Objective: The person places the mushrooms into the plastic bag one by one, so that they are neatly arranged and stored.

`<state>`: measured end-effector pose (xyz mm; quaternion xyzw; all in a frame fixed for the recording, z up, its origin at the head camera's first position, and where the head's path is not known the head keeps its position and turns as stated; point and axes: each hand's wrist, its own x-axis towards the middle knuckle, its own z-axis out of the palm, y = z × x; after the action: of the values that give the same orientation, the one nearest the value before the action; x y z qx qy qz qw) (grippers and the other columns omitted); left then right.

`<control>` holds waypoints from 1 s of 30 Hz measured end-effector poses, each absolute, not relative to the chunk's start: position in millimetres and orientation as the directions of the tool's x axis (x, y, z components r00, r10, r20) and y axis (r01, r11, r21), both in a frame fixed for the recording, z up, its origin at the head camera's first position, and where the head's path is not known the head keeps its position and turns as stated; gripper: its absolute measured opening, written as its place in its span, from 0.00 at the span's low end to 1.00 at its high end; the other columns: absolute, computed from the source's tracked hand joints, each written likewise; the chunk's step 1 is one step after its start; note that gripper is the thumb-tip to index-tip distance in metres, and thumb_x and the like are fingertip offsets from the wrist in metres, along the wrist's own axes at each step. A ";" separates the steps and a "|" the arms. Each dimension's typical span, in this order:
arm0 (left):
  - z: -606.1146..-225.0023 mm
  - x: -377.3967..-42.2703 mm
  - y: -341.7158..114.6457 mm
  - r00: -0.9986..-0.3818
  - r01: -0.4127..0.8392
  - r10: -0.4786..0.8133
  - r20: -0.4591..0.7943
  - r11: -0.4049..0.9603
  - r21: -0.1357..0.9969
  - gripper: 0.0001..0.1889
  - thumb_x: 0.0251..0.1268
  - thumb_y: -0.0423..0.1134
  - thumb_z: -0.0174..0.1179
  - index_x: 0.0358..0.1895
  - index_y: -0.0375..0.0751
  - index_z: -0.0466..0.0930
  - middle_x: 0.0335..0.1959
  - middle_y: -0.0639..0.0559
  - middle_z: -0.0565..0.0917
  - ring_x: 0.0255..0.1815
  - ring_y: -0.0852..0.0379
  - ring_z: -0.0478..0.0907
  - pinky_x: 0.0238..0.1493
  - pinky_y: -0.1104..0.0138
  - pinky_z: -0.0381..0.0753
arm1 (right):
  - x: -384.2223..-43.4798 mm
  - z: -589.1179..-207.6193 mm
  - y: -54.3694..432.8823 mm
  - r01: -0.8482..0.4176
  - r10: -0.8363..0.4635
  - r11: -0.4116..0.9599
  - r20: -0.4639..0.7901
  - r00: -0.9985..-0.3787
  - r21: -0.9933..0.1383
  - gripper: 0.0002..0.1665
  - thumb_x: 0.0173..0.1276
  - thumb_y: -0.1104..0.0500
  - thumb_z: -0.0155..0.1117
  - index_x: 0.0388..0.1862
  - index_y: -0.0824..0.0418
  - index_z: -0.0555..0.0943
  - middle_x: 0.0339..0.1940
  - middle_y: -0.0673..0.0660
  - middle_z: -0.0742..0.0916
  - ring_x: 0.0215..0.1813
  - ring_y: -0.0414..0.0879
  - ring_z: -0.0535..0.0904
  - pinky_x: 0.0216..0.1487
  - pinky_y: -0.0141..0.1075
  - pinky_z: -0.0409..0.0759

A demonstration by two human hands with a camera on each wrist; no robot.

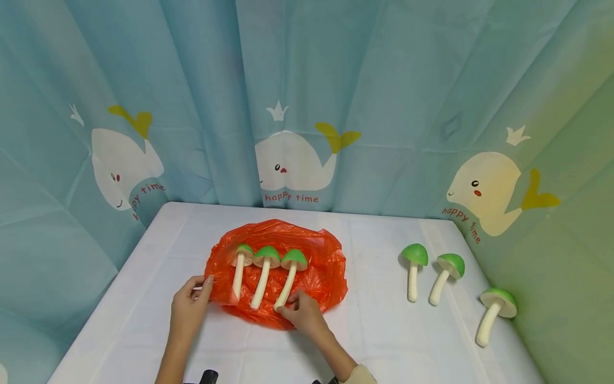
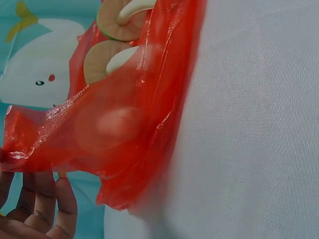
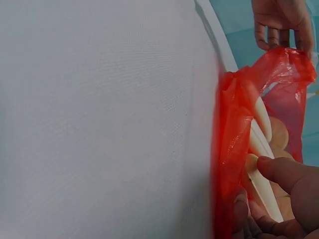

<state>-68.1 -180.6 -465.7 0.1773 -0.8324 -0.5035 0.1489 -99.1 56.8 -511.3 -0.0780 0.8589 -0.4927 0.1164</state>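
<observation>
Three toy mushrooms with green caps and cream stems lie side by side on a crumpled red plastic bag [image 1: 326, 272]: a left mushroom [image 1: 238, 274], a middle mushroom [image 1: 261, 280] and a right mushroom [image 1: 288, 280]. My left hand [image 1: 190, 304] pinches the bag's left edge and holds it raised; in the left wrist view the thin red film [image 2: 114, 124] partly veils one mushroom. At the lower end of the right mushroom's stem, my right hand [image 1: 304, 314] has its thumb on the stem, fingers curled beside it at the bag's near edge.
Three more green-capped mushrooms lie on the right of the white table [image 1: 374, 320]: one upright in view [image 1: 413, 272], one slanted [image 1: 447, 278], and one near the right edge [image 1: 496, 314]. A blue whale-print curtain [image 1: 403, 106] hangs behind the table.
</observation>
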 end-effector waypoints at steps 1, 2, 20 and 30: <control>-465.6 -67.7 -180.5 -0.893 -0.146 -0.446 0.067 0.427 0.892 0.17 0.69 0.47 0.54 0.44 0.33 0.79 0.37 0.41 0.81 0.26 0.60 0.77 0.29 0.78 0.75 | -98.6 -511.0 57.9 -0.013 -0.247 0.500 -0.129 -0.960 -0.866 0.19 0.57 0.54 0.72 0.35 0.65 0.73 0.20 0.50 0.75 0.20 0.39 0.67 0.19 0.29 0.66; -465.4 -67.4 -180.5 -0.893 -0.143 -0.444 0.068 0.425 0.894 0.17 0.69 0.46 0.54 0.44 0.32 0.78 0.36 0.40 0.81 0.26 0.60 0.77 0.29 0.78 0.75 | -98.1 -510.6 59.1 -0.005 -0.245 0.495 -0.133 -0.960 -0.869 0.20 0.57 0.54 0.72 0.35 0.65 0.73 0.20 0.50 0.76 0.21 0.39 0.68 0.19 0.29 0.67; -468.9 -70.0 -178.9 -0.895 -0.122 -0.437 0.085 0.424 0.897 0.14 0.68 0.43 0.55 0.42 0.32 0.78 0.34 0.41 0.81 0.25 0.55 0.76 0.26 0.77 0.73 | -99.4 -489.5 108.4 -0.077 -0.185 0.393 0.003 -0.983 -0.916 0.17 0.62 0.57 0.67 0.42 0.69 0.76 0.27 0.51 0.79 0.29 0.42 0.73 0.27 0.28 0.73; -469.5 -69.1 -178.1 -0.897 -0.121 -0.433 0.090 0.436 0.892 0.16 0.69 0.45 0.55 0.44 0.31 0.78 0.37 0.40 0.81 0.27 0.57 0.77 0.28 0.78 0.74 | -112.8 -488.3 166.2 -0.122 0.079 0.534 0.194 -0.978 -0.836 0.13 0.61 0.63 0.67 0.41 0.68 0.77 0.38 0.61 0.79 0.35 0.49 0.78 0.35 0.35 0.79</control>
<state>-69.1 -178.1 -469.5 0.1664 -0.8332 -0.5042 0.1549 -112.8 166.2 -488.3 -0.0123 0.8697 -0.4823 -0.1044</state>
